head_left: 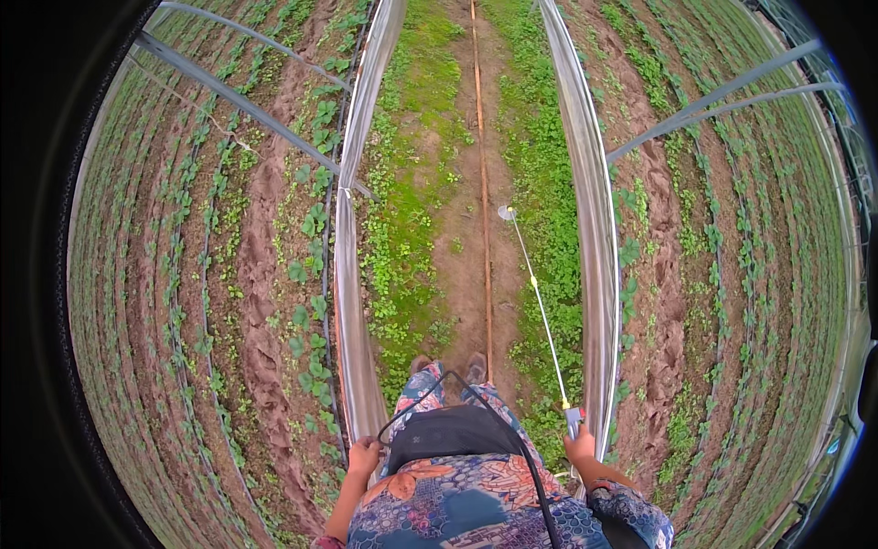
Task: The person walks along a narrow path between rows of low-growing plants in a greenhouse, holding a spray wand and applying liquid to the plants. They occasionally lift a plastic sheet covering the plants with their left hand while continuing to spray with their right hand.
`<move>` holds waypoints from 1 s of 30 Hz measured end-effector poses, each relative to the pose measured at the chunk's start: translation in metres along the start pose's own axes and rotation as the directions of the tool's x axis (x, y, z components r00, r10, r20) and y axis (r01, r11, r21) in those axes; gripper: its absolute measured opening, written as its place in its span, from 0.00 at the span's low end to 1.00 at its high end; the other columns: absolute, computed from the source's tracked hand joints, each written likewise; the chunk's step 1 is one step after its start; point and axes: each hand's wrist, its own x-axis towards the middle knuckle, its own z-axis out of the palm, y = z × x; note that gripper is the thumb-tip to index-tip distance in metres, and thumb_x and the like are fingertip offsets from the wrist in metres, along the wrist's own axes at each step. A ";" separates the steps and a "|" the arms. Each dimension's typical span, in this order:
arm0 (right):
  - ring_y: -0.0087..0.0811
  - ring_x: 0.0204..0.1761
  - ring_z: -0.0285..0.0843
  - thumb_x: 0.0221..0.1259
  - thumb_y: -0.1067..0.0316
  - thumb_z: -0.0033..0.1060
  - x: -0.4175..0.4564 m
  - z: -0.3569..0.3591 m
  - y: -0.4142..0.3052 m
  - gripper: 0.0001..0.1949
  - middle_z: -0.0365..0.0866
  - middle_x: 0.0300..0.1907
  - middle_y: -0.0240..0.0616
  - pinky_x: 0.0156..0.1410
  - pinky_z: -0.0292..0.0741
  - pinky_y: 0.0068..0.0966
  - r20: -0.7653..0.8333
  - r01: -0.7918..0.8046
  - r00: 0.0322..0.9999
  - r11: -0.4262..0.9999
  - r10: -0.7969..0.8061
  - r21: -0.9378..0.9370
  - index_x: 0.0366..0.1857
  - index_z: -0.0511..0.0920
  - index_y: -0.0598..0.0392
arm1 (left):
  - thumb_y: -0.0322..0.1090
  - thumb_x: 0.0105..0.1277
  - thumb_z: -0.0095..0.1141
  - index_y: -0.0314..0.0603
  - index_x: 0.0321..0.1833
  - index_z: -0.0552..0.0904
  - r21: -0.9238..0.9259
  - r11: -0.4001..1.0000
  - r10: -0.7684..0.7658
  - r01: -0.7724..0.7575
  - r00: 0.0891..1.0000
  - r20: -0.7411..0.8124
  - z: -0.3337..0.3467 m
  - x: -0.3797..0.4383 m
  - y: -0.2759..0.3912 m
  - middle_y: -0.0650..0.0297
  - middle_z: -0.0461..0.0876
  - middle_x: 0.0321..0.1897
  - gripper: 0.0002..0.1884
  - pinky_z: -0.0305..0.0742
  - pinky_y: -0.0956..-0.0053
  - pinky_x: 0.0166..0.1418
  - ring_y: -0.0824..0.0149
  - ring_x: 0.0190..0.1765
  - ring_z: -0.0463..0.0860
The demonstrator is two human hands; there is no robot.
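Note:
My right hand point(581, 442) is closed around the grey handle point(573, 420) of a spray wand, which has a red part by the thumb. The thin pale lance point(545, 312) has yellow joints and slants forward and left. At its tip a round translucent shield point(506, 213) hangs over the edge of the green growth by the dirt path. My left hand point(365, 454) is low at my left side with its fingers curled. It is beside the plastic film and at the end of a black cord point(413, 406); which of these it grips, if either, cannot be told.
Gathered plastic film walls point(351, 247) point(595, 274) line both sides of the path point(459, 274). An orange-brown pipe point(482, 158) runs along its middle. Metal poles point(233, 96) point(713, 96) slant outward. Crop rows with drip lines lie beyond. A black bag point(449, 436) rests at my waist.

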 end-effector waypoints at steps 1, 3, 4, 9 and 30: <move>0.57 0.42 0.81 0.49 0.59 0.65 0.008 0.002 -0.006 0.20 0.82 0.37 0.59 0.49 0.77 0.46 0.009 0.022 1.000 0.999 -0.022 0.027 0.44 0.77 0.59 | 0.32 0.60 0.53 0.28 0.43 0.82 -0.006 1.000 -0.006 0.006 1.000 0.003 0.000 0.004 -0.005 0.53 0.86 0.31 0.14 0.82 0.71 0.39 0.64 0.34 0.88; 0.57 0.41 0.81 0.49 0.60 0.66 0.045 0.006 -0.035 0.19 0.82 0.36 0.59 0.49 0.76 0.46 0.031 0.071 0.997 0.995 -0.074 0.075 0.43 0.76 0.59 | 0.32 0.60 0.53 0.27 0.45 0.81 -0.025 0.999 -0.026 0.027 1.000 0.007 0.001 0.008 -0.022 0.53 0.86 0.32 0.15 0.82 0.71 0.39 0.64 0.33 0.88; 0.58 0.41 0.81 0.50 0.60 0.66 0.068 0.013 -0.053 0.19 0.82 0.36 0.58 0.48 0.76 0.46 0.016 0.094 0.995 0.993 -0.096 0.073 0.43 0.75 0.59 | 0.32 0.61 0.53 0.27 0.46 0.81 0.001 1.000 -0.015 0.015 1.000 0.021 0.001 0.009 -0.024 0.53 0.86 0.32 0.15 0.82 0.71 0.39 0.64 0.33 0.88; 0.56 0.46 0.81 0.53 0.62 0.67 0.173 0.020 -0.215 0.20 0.82 0.40 0.57 0.53 0.76 0.45 -0.030 0.178 0.984 0.970 -0.176 0.168 0.46 0.73 0.60 | 0.32 0.62 0.53 0.26 0.46 0.81 0.041 0.997 -0.064 0.064 0.998 -0.008 -0.004 -0.007 -0.036 0.54 0.86 0.32 0.15 0.82 0.72 0.40 0.64 0.34 0.87; 0.53 0.51 0.80 0.54 0.61 0.67 0.214 0.002 -0.458 0.20 0.82 0.44 0.56 0.56 0.76 0.43 0.044 0.469 0.879 0.876 -0.476 0.111 0.46 0.74 0.60 | 0.42 0.63 0.56 0.39 0.40 0.85 0.250 0.968 0.079 -0.038 0.985 -0.155 0.014 -0.056 -0.117 0.53 0.86 0.29 0.13 0.78 0.63 0.41 0.57 0.34 0.87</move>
